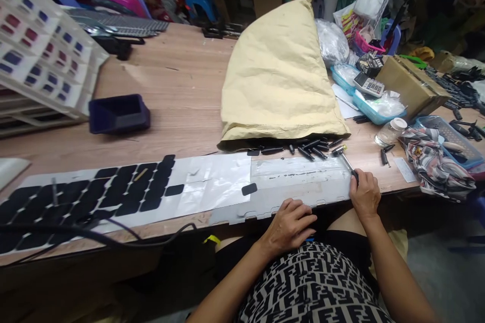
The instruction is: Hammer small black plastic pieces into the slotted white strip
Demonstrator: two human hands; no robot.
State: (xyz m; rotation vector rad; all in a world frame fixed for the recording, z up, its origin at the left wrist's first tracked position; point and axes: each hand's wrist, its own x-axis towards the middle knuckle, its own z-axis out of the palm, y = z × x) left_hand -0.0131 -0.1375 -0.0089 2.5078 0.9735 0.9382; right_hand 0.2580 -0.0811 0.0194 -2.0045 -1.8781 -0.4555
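Note:
My right hand (365, 194) grips the black handle of a small hammer (346, 163). Its metal head, with a yellow end, rests over the right end of a grey-white board (291, 181) at the table's front edge. My left hand (290, 224) is at the board's front edge above my lap, with its fingers curled; whatever may be in them is hidden. Behind the board, several black bullet-shaped pieces (312, 147) lie by the mouth of a large yellow paper sack (280, 75).
To the left, a white sheet with black rounded stickers (151, 181) lies under a black cable (113, 242). A dark purple bin (119, 114) and a white plastic crate (45, 45) stand behind it. On the right are a jar (390, 132), blue baskets, a calculator and a patterned cloth (435, 161).

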